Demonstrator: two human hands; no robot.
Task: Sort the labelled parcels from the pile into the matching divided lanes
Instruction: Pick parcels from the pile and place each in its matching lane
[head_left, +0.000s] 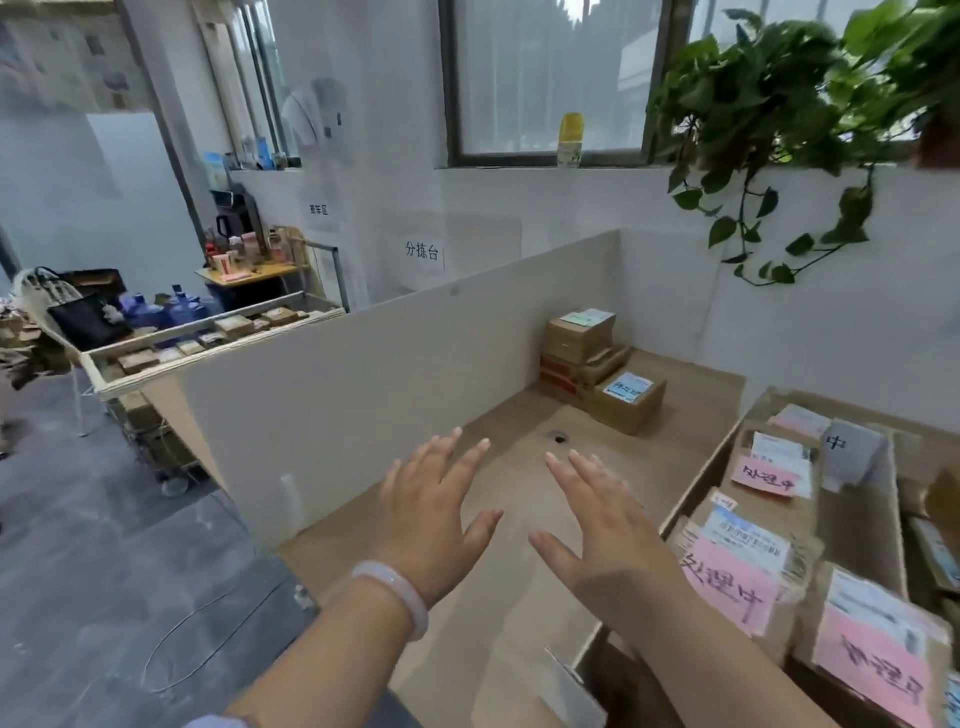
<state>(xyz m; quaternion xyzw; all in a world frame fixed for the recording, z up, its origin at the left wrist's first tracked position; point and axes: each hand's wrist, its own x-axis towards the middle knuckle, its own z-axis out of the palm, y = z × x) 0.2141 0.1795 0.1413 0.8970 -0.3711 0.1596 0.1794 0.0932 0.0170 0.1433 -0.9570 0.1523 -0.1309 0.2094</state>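
The pink-labelled parcel (878, 660) at the lower right is smeared by blur and cut by the right and bottom edges, so its handwriting cannot be read. The printed slips on the neighbouring parcels (748, 566) are too fine to make out. In the far corner the blue label (628, 387) is too small to read, and the front box (631, 415) hides part of the stack (579, 338). The white partition (389, 374) covers part of the cart (208, 338) — the plant pot (940, 140) runs off the right edge.

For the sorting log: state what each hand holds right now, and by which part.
Nothing is held. The left hand and right hand are open, fingers spread, over the brown wooden desktop.
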